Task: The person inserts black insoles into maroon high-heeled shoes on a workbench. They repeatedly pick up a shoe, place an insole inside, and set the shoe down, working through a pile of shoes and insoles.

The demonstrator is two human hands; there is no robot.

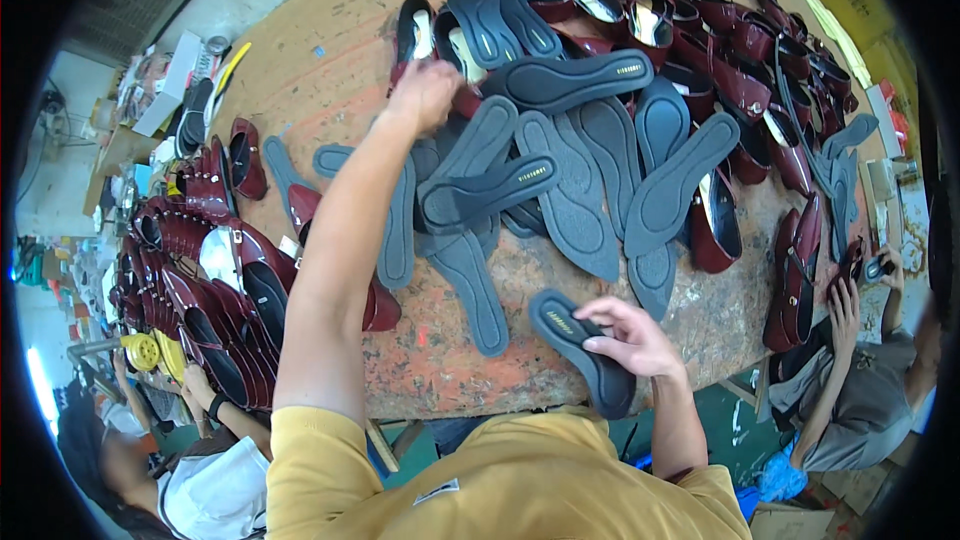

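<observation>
Stretched toward the far side of the table, my left hand (425, 97) has its fingers curled at the heel of a burgundy shoe (463, 52); the fingertips are partly hidden. Another burgundy shoe (413, 35) stands just beside that hand. Close to my body, my right hand (635, 338) pinches a dark insole (603, 380) between thumb and fingers, with small gold print showing near one end. Between the hands lies a loose heap of grey and black insoles (572, 195), overlapping at many angles.
Many burgundy shoes (715, 25) crowd the far right of the worn table (430, 380). More shoes (215, 310) stand in packed rows at the left. Co-workers sit at the lower left (205, 480) and right (870, 410). A pair of shoes (795, 275) rests near the right edge.
</observation>
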